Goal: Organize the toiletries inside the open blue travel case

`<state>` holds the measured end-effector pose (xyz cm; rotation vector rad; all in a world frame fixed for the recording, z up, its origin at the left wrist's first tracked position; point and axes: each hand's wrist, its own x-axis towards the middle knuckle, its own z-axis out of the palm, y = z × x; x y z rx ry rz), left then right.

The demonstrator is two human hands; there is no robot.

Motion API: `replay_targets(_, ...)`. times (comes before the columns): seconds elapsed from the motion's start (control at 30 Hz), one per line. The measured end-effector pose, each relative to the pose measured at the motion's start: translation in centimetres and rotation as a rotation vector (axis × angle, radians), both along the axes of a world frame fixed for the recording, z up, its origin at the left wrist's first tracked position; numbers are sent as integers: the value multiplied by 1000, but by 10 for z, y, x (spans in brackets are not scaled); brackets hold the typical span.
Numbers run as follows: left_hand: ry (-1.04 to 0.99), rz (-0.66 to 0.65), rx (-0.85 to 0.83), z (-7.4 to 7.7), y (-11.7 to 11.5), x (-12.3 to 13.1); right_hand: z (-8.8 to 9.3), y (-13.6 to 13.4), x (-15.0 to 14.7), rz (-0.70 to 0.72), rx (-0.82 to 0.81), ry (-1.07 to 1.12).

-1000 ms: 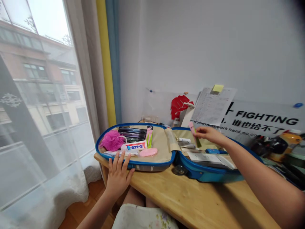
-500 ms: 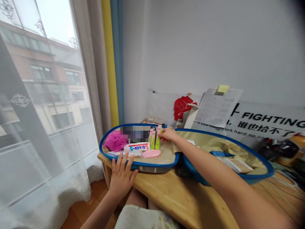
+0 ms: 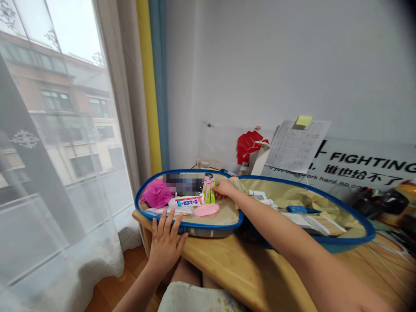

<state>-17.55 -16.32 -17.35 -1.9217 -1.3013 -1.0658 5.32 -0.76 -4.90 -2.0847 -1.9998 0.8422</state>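
Observation:
A blue-rimmed case (image 3: pixel 224 225) lies unfolded on the wooden table. My left hand (image 3: pixel 167 238) has its fingers spread over the near rim of the left half. Inside that half, my right hand (image 3: pixel 224 189) is closed at the edge of a slim pink-and-green packet (image 3: pixel 212 196). Similar packets (image 3: pixel 206 190) lie right beside it. Around them are a toothpaste tube (image 3: pixel 186 201) with red, white and blue print, a pink oval case (image 3: pixel 207 210), a bright pink bundle (image 3: pixel 157 193) and a dark, partly blurred-out item (image 3: pixel 183 184).
The right half of the case holds white tubes (image 3: pixel 256 193), a blue item (image 3: pixel 300 209) and a pack of thin wooden sticks (image 3: pixel 328 226). Papers on a clip (image 3: pixel 297 143) stand against the wall. Cables (image 3: pixel 390 247) lie at the right. Curtains (image 3: pixel 159 86) hang at the left.
My right hand has moved slightly left and down, bringing the pink-and-green packet from a tilted pose to lie against the others. My left hand stays on the rim.

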Motion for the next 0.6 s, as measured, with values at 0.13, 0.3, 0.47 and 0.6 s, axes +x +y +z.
replay_targets(0.13,0,-9,10,0,0,0,0,-4,-2,10,44,-29)
replay_targets(0.3,4,-9,13,0,0,-1,15,-10,7,29,147,-34)
replay_targets(0.47,17,-4,37,0,1,-1,44,-15,75,17,224,-88)
replay_targets(0.6,0,-13,29,-1,1,0,52,-28,165,-46,159,-273)
